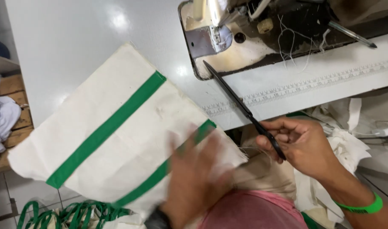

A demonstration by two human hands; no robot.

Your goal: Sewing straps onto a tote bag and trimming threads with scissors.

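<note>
Your right hand (302,142) had its fingers (283,138) closed around the handles of a pair of black scissors (243,108), the long blades pointing up and away toward the sewing machine (262,29) and lying across the front edge of the white counter (75,38). Your left hand (194,178) was blurred; its fingers (202,148) looked spread flat on the cream cloth panel (105,131) with two green stripes, and you could not tell whether they gripped it. That panel lay tilted, partly on the counter and partly hanging past its edge over your lap. A printed measuring scale (313,82) ran along the counter near the scissor blades, and loose white threads (291,42) trailed from the machine bed. A green wristband (364,208) sat on your right wrist. White fabric scraps (351,144) were piled just behind that hand, green straps (54,214) lay on the floor below the panel, and a wooden crate (15,106) with white cloth stood to the far left
</note>
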